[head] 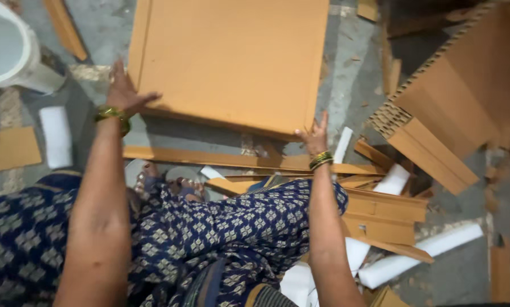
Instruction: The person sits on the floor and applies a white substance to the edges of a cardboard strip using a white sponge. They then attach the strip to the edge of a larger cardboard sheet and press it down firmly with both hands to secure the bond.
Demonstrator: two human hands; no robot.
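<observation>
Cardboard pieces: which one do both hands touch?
The large flat cardboard sheet, left hand and right hand at its near corners; the others lie untouched.

— What does the person wear on the arms?

— Both are bare to the shoulder. The left hand (123, 91), upper left of the frame, has a gold bangle at the wrist; the right hand (315, 136), centre frame, has gold and green bangles.

— And the clothing?

— Dark blue cloth with a pale diamond print, across the lower frame.
</observation>
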